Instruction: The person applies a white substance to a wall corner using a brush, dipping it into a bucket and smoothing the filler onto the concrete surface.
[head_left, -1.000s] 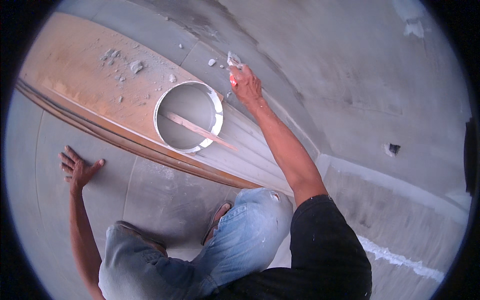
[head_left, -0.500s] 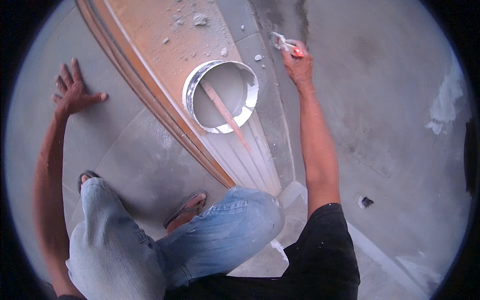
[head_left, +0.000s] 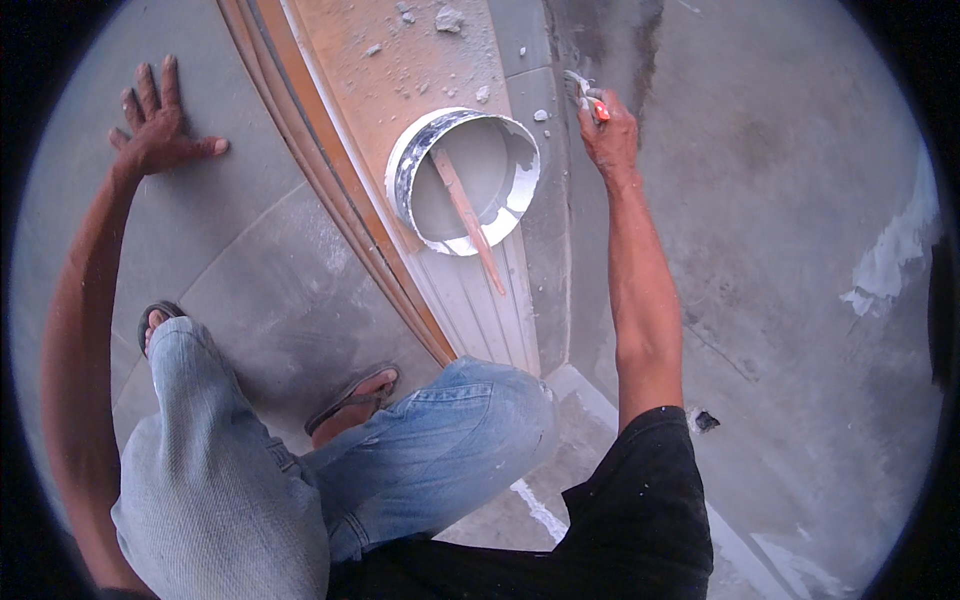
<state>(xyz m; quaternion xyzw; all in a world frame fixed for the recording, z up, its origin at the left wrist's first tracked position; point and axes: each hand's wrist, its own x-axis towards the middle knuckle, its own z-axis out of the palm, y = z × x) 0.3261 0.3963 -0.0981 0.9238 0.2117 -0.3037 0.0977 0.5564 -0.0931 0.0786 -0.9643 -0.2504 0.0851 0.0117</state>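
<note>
My right hand (head_left: 612, 140), at the end of an outstretched arm, is closed around a paintbrush (head_left: 600, 108) with a red-orange handle and whitish bristles. Its bristles are close to the grey wall, near where the wall meets the ledge; whether they touch it I cannot tell. At far left my left hand (head_left: 160, 130) is spread on a grey slab surface, fingers apart and holding nothing. Between my arms stands a round white bucket (head_left: 404, 178) of pale grey liquid. A wooden stick (head_left: 466, 213) leans in it, its near end over the rim.
The bucket stands on an orange-brown board (head_left: 355, 65) strewn with rubble (head_left: 449, 19). Long brown mouldings (head_left: 290, 130) run alongside. White patches (head_left: 895, 245) and a small hole (head_left: 706, 421) mark the grey wall. My bent jeans-clad knee (head_left: 500, 400) is near the board's near end.
The whole view has shifted, so the bucket and board appear farther right and higher. The brush has tilted and moved slightly nearer. My left hand stays spread on the slab.
</note>
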